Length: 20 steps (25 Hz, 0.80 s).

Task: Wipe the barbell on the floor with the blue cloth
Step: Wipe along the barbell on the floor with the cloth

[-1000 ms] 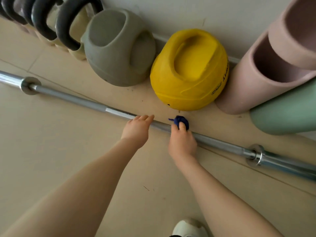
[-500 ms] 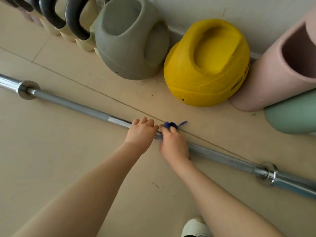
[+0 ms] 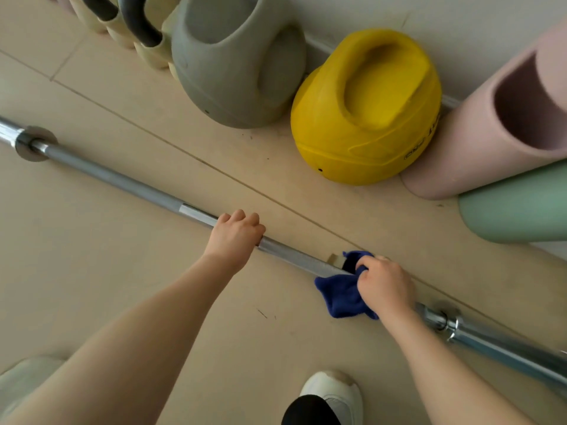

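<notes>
Bar on the floor, weights lined along the wall behind it.

The barbell (image 3: 122, 180) lies slantwise on the floor (image 3: 92, 271), running from far left to near right. The left hand (image 3: 233, 237) sits on its middle; the right hand (image 3: 385, 286) is further right with the cloth (image 3: 340, 297), just short of the collar (image 3: 445, 322). Behind the bar, against the wall (image 3: 460, 23), stand two kettlebells (image 3: 236, 65) side by side, rollers (image 3: 478, 142) to their right. A shoe (image 3: 334, 394) is nearest, before the bar.

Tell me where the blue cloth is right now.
In the head view, the blue cloth is bunched on the steel barbell shaft, gripped by the right hand, near the right-end collar.
</notes>
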Each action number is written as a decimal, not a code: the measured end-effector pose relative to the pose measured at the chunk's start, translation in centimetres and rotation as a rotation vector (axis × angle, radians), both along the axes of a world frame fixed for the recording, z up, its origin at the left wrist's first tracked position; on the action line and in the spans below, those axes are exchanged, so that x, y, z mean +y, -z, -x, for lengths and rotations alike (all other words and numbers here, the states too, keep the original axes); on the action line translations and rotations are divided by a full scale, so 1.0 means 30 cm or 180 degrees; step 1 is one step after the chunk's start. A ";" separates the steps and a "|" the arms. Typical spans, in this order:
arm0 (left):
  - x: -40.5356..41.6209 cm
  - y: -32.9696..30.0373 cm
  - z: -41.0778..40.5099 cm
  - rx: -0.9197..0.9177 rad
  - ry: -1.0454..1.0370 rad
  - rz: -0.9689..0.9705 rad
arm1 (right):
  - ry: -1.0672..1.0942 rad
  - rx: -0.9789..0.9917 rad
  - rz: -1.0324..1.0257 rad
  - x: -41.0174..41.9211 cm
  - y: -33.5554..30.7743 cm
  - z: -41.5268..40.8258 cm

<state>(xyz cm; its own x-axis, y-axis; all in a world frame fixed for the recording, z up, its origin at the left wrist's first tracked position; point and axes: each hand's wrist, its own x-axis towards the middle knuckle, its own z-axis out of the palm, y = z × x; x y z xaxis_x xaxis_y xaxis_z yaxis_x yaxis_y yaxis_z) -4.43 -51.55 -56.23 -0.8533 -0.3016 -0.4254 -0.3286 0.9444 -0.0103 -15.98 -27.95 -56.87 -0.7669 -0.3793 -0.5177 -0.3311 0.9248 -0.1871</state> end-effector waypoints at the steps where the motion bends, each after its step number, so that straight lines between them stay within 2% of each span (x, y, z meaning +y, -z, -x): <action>1: -0.002 0.002 -0.002 0.0032 0.0011 0.0017 | 0.0117 0.0064 0.0008 0.025 0.000 0.005; 3: -0.005 0.009 -0.004 0.0045 0.0006 -0.0013 | 0.0371 0.0139 0.0027 0.069 0.005 0.002; 6: -0.023 -0.001 0.002 -0.0018 0.0114 -0.0200 | 0.1496 -0.0182 0.0250 0.086 -0.008 0.019; 8: -0.050 -0.010 -0.002 -0.0061 0.0366 -0.0263 | 0.1794 -0.0282 0.0337 0.037 -0.034 -0.002; 11: -0.082 -0.027 -0.037 -0.0033 0.0267 -0.0293 | 0.1093 -0.0449 0.0722 -0.138 -0.070 -0.097; 13: -0.088 -0.031 -0.049 0.0323 0.0481 -0.0282 | 0.0299 -0.0394 0.0754 -0.274 -0.050 -0.173; 15: -0.111 -0.024 -0.051 0.0554 0.0707 -0.0256 | -0.0186 -0.0431 0.0772 -0.380 -0.036 -0.223; 17: -0.128 -0.011 -0.055 0.0239 0.0729 -0.0318 | -0.0649 -0.0661 0.0957 -0.405 -0.036 -0.228; 19: -0.153 0.004 -0.038 -0.0020 0.0930 -0.0299 | -0.1177 -0.0485 0.0698 -0.381 -0.032 -0.189; 20: -0.170 0.005 -0.026 -0.0054 0.1031 -0.0366 | -0.1220 -0.0358 0.0484 -0.368 -0.027 -0.172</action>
